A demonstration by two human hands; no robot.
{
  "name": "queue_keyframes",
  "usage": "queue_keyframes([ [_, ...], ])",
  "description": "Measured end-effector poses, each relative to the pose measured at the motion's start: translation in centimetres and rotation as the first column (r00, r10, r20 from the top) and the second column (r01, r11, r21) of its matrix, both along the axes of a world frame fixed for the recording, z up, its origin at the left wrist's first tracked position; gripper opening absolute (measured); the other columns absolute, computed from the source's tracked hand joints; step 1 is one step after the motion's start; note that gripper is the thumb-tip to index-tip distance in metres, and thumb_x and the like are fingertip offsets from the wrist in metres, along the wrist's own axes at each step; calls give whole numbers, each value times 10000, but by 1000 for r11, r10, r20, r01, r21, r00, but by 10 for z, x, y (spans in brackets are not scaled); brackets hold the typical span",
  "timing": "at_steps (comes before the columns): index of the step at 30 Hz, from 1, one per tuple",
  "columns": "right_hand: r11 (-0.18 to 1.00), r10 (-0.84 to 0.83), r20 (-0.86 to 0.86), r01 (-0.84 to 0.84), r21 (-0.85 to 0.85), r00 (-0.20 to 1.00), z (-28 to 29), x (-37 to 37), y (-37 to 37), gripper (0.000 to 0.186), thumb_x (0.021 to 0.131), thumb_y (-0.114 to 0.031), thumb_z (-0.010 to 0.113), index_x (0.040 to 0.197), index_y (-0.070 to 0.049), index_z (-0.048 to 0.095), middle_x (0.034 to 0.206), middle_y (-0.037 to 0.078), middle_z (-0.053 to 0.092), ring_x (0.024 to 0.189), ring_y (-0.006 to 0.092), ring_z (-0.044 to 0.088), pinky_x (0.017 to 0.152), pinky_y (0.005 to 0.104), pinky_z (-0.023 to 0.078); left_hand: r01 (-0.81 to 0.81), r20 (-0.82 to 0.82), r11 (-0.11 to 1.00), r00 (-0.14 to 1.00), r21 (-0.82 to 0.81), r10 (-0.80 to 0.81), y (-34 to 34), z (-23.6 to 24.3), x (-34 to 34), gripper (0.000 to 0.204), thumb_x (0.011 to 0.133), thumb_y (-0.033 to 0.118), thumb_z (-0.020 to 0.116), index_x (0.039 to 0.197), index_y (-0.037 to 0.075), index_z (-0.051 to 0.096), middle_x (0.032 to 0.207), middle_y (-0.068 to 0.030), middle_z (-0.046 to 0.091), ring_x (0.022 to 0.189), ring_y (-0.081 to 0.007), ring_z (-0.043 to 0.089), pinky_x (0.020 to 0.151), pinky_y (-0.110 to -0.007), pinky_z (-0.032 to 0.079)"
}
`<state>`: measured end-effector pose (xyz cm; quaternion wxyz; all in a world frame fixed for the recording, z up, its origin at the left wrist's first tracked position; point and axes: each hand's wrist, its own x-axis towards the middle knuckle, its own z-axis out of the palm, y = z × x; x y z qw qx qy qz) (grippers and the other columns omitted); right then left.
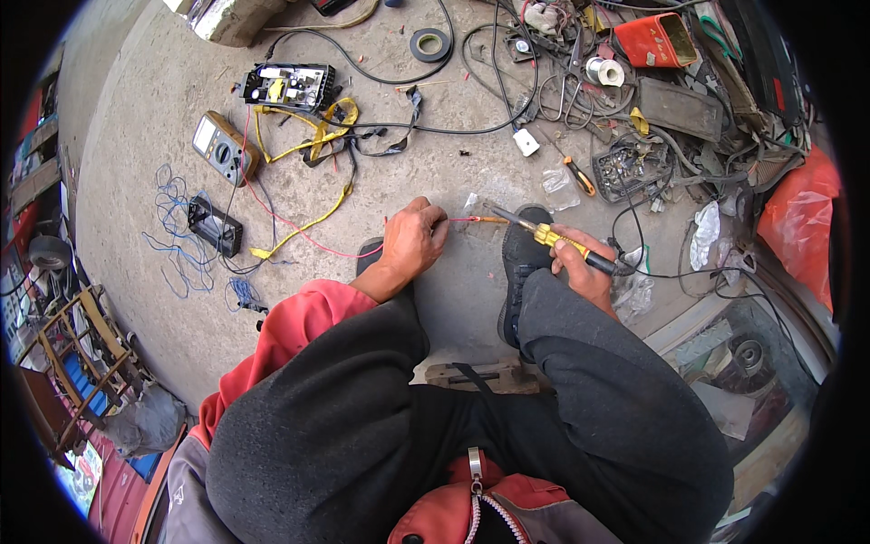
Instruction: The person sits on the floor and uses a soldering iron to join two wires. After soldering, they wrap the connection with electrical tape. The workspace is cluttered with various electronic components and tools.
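Note:
My right hand (587, 272) is wrapped round a soldering iron (551, 238) with a yellow and black handle, its metal tip angled up to the left. Pinched in my left hand (413, 241) is a thin red wire (460, 219), whose brownish end lies close to the iron's tip; I cannot tell if they touch. A pinkish-red lead (313, 238) runs from my left hand toward a yellow-edged multimeter (222, 150). Both hands are low over the concrete, by my dark shoes (524, 258). The iron's black cord (675, 275) trails off to the right.
At the far left lie an open circuit board in a black case (288, 87) and an empty-looking black casing (216, 227). Black tape (430, 44) lies farther back. To the right are a screwdriver (578, 176), scissors (575, 77), a solder spool (605, 72) and a parts tray (632, 170).

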<state>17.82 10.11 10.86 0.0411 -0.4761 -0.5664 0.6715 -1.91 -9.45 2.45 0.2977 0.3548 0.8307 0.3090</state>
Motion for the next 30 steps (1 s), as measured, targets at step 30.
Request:
queue_keyframes([
  [30, 998, -54, -33, 55, 17, 998, 2, 0, 5, 330, 886, -145, 640, 1126, 78, 678, 800, 85, 676, 629, 87, 573, 583, 213, 460, -10, 7, 1000, 1000, 22, 10, -1, -4, 1, 69, 798, 86, 679, 827, 29, 706, 786, -144, 625, 719, -335, 624, 643, -406, 491],
])
